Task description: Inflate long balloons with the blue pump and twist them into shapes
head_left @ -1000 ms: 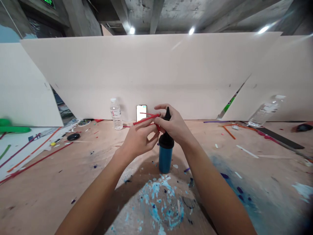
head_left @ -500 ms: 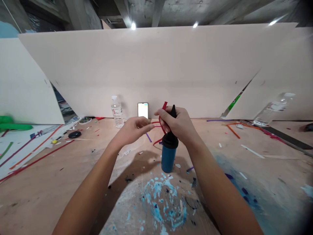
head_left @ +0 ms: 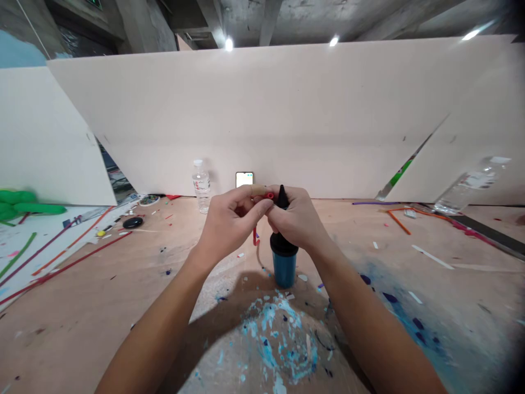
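Observation:
A balloon pump (head_left: 284, 269) with a blue body and a black cone nozzle is upright in front of me. My right hand (head_left: 298, 216) is closed around its black neck, just under the tip. Beside the nozzle, my left hand (head_left: 229, 220) pinches a limp red modelling balloon (head_left: 269, 196), whose small round mouth shows between the fingertips. Both thumbs almost meet there. The balloon's tail hangs below the left fingers toward the tabletop. Whether the right fingertips also grip the balloon is hidden.
Against the white board (head_left: 262, 120) stand a water bottle (head_left: 202, 189) and a lit phone (head_left: 245, 179). Another bottle (head_left: 471, 186) leans at right. Green inflated balloons (head_left: 28, 203), limp coloured balloons and a black disc (head_left: 133, 222) lie left. Blue paint marks the wooden table (head_left: 156, 306).
My left hand has moved right and closed on the red balloon, bringing its mouth beside the nozzle. My right hand stays on the pump. The view has shifted slightly left.

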Available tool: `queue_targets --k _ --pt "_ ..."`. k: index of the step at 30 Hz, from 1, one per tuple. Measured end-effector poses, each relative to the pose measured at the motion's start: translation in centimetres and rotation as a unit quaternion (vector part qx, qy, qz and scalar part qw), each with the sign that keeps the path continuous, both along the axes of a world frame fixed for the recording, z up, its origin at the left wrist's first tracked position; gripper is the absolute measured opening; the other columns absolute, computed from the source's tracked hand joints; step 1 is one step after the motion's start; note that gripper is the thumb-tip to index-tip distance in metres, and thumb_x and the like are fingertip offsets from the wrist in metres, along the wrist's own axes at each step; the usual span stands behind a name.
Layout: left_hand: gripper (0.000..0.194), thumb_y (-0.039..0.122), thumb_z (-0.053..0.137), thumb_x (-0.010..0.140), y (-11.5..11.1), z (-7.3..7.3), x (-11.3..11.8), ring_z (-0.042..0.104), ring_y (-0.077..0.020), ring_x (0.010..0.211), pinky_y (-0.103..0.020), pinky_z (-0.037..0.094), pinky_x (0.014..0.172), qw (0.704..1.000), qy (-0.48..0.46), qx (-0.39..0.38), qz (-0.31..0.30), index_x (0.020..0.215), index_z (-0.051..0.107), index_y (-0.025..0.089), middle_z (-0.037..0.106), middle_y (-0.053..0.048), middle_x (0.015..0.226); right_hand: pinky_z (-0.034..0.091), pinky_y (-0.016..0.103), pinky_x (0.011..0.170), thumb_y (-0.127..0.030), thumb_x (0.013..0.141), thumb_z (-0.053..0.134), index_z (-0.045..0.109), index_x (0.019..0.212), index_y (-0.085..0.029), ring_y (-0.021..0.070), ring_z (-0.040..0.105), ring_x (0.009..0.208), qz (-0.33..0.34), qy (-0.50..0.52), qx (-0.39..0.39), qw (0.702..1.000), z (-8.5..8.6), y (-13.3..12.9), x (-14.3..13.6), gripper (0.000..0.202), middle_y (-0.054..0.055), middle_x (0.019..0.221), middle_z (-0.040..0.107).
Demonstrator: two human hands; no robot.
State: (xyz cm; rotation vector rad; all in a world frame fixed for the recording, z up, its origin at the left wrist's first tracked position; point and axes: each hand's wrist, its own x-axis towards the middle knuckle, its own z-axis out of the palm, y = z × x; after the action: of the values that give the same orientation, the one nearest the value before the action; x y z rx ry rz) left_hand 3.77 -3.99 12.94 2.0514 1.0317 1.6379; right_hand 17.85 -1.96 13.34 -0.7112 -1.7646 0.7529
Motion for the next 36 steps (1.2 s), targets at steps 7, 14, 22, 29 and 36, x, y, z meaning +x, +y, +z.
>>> queue_targets --k 7,14,22,29,36 --pt "0.018 0.033 0.064 0.082 0.7 0.1 -0.4 0.049 -0.0071 0.041 -0.020 0.042 0.042 0.985 -0.131 -0.071 -0.081 0.091 0.066 0.018 0.057 0.004 0.051 0.036 0.023 0.050 -0.019 0.078 0.056 0.055 0.114 -0.022 0.0086 0.044 0.053 0.040 0.039 -0.047 0.997 -0.3 -0.3 -0.6 0.037 -0.005 0.066 0.050" --pt "0.023 0.033 0.068 0.079 1.3 0.0 -0.8 0.061 -0.0103 0.056 -0.023 0.051 0.050 0.955 -0.246 -0.105 -0.128 0.099 0.067 0.022 0.070 -0.002 0.078 0.029 0.022 0.044 -0.021 0.070 0.049 0.040 0.113 -0.024 0.0087 0.037 0.046 0.260 0.142 -0.234 0.926 0.6 -1.1 0.0 0.044 -0.007 0.062 0.046" --pt "0.020 0.034 0.064 0.082 0.0 0.8 -0.4 0.056 -0.0080 0.045 -0.023 0.050 0.042 0.971 -0.215 -0.057 -0.088 0.095 0.069 0.020 0.071 -0.003 0.083 0.038 0.025 0.051 -0.024 0.078 0.044 0.033 0.108 -0.026 0.0107 0.046 0.050 0.284 0.153 -0.244 0.915 -0.1 -1.3 -0.9 0.032 -0.006 0.066 0.052" --pt "0.016 0.030 0.061 0.084 -0.2 0.7 -0.7 0.057 -0.0095 0.044 -0.021 0.050 0.042 0.984 -0.154 -0.048 -0.073 0.095 0.069 0.021 0.059 0.003 0.057 0.037 0.024 0.048 -0.026 0.079 0.043 0.032 0.107 -0.026 0.0105 0.046 0.048 0.281 0.140 -0.242 0.918 -0.1 -1.4 -1.2 0.029 -0.006 0.066 0.050" --pt "0.015 0.030 0.060 0.083 -0.4 0.7 -0.9 0.058 -0.0102 0.043 -0.021 0.049 0.040 0.988 -0.123 -0.045 -0.080 0.092 0.069 0.020 0.062 0.002 0.059 0.039 0.025 0.049 -0.026 0.079 0.044 0.032 0.103 -0.026 0.0111 0.046 0.050 0.289 0.153 -0.236 0.915 -0.2 -1.3 -1.3 0.027 -0.006 0.066 0.050"
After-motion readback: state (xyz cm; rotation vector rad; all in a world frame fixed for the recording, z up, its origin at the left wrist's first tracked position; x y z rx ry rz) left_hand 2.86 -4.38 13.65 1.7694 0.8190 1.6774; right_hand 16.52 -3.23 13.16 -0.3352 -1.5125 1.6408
